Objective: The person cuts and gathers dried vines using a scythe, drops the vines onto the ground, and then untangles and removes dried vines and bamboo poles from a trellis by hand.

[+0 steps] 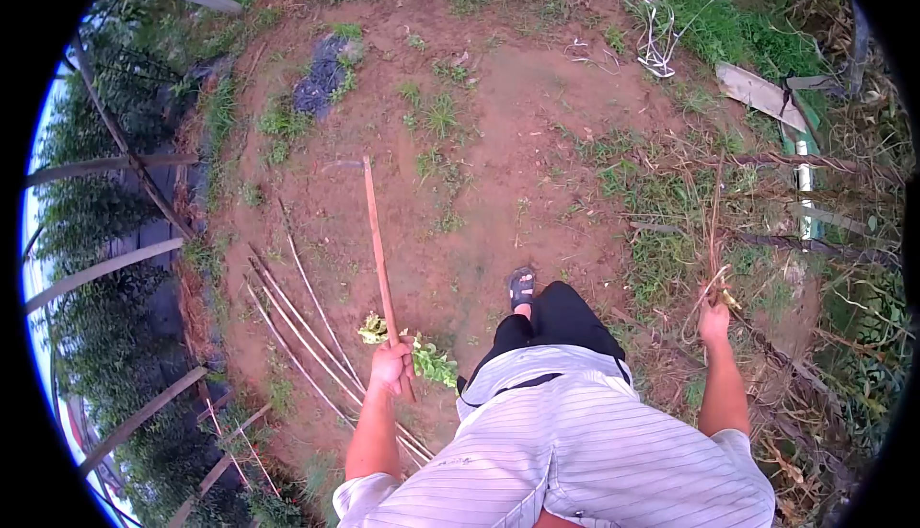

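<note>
My left hand (387,367) is closed around the long wooden handle of a sickle (377,250). The tool points away from me, and its thin curved blade shows at the far end, over the soil. Green leaves (436,366) stick out on both sides of the same fist, some of them yellowish. Out to the right, my right hand (714,323) grips a bundle of thin dry stalks (712,250), with a pale, knobby part just above the fingers. The lower ends of the stalks are hidden in the grip.
Several long poles (305,312) lie on the bare soil at left. Weeds and dry stems (661,183) cover ground at right, near wooden rails (795,160). White cord (656,44) lies at the back right. Wooden posts (110,272) and dense shrubs (81,336) line the left side.
</note>
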`<control>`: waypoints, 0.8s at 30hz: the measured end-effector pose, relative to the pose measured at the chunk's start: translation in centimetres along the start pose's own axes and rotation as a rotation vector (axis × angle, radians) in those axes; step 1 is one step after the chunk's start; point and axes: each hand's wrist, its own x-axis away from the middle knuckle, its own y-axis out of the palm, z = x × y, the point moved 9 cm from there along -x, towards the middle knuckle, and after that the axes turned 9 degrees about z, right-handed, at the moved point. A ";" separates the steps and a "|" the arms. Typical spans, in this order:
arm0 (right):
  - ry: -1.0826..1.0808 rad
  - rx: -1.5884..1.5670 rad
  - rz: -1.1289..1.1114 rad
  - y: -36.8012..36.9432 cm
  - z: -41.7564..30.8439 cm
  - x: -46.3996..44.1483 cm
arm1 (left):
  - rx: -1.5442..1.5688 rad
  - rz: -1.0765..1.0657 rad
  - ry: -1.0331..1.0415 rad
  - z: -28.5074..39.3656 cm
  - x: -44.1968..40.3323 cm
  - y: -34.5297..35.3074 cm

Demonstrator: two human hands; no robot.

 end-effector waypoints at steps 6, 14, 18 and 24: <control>0.276 0.157 -0.213 4.1 -5.3 5.7 | -0.064 0.097 -0.036 6.2 1.7 -3.7; 0.347 0.130 -0.232 9.7 -15.4 -1.4 | 0.082 0.024 0.335 28.2 -3.4 -0.1; 0.395 0.210 -0.153 11.7 -17.5 -8.9 | 0.118 0.004 0.411 38.6 -5.8 4.7; 0.640 0.125 0.053 10.1 -18.0 -7.9 | -0.169 0.018 0.339 46.1 -7.0 10.6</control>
